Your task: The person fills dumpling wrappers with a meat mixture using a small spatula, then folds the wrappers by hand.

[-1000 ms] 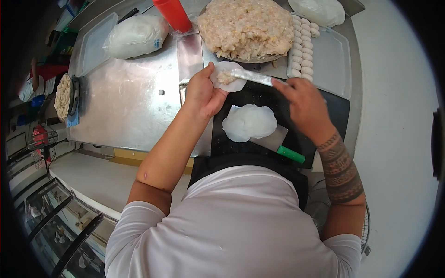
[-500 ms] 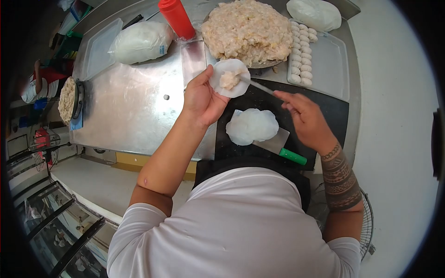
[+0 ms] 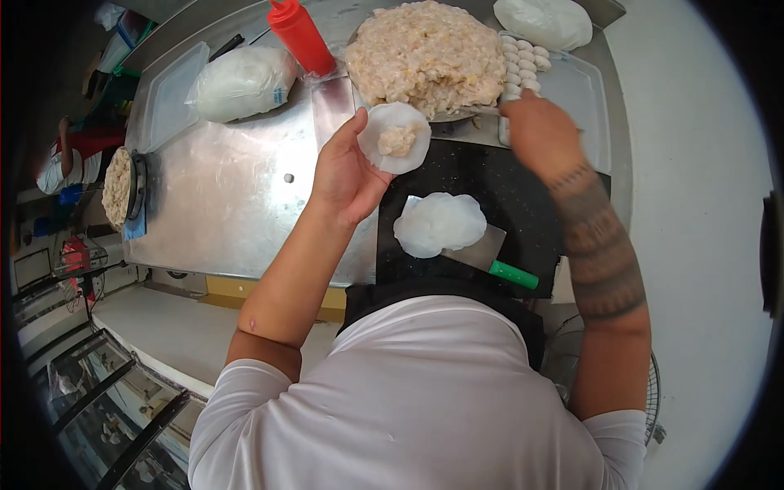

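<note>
My left hand (image 3: 353, 167) holds a round white dumpling wrapper (image 3: 415, 153) by its left edge, thumb on top. A lump of pale minced filling (image 3: 398, 141) sits in the middle of the wrapper. My right hand (image 3: 541, 135) is over the near end of rows of small white egg-like balls (image 3: 513, 69) in a clear tray (image 3: 590, 106). Its fingers are bent and blurred, and what they hold is hidden. A stack of wrappers (image 3: 441, 224) lies on a green-handled scraper (image 3: 514, 273) on the black board (image 3: 523, 192).
A big mound of minced filling (image 3: 425, 57) stands at the back. Around it are a red squeeze bottle (image 3: 302, 37) and two bulging plastic bags (image 3: 245, 84), (image 3: 545, 23). On the left of the steel table (image 3: 237, 188) is another pan of filling (image 3: 119, 184); a person (image 3: 69, 163) is beyond.
My right hand has moved up and right, from the filling on the wrapper to the balls in the tray. The flat metal spatula it held no longer shows clearly. My left hand shifted slightly left.
</note>
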